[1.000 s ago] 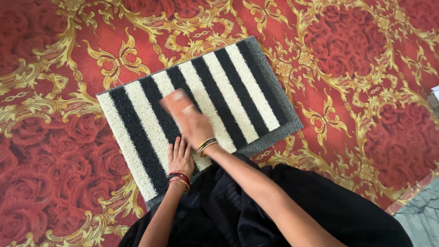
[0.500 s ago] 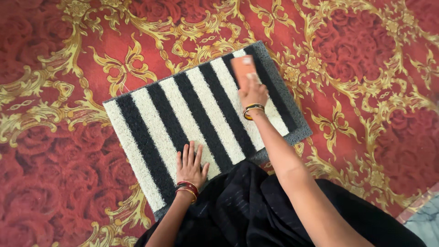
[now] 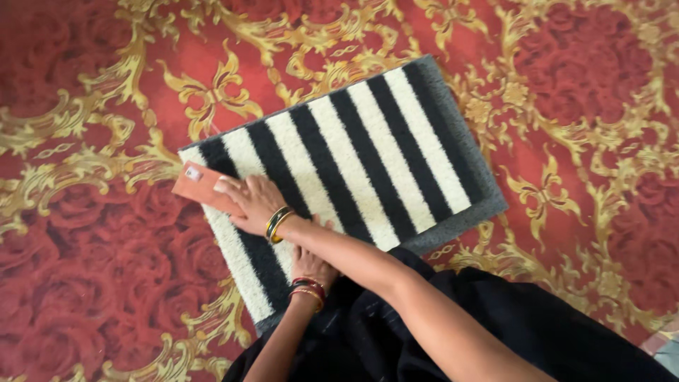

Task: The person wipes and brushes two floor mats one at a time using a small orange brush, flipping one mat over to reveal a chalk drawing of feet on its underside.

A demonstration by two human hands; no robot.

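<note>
Right hand (image 3: pixel 256 203) grips an orange brush (image 3: pixel 201 187) at the striped mat's (image 3: pixel 368 155) left edge; left hand (image 3: pixel 311 265) lies flat on mat, mostly hidden under right arm. Red carpet (image 3: pixel 85 269) beneath.

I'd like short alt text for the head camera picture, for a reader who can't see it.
A person's right hand presses a flat orange-brown block on the left edge of a black-and-white striped mat, crossing over the left hand, which rests flat on the mat. The mat lies on a red and gold patterned carpet.

Right hand (image 3: pixel 253 204) reaching across, fingers curled, left hand (image 3: pixel 311 265) pressed flat
</note>
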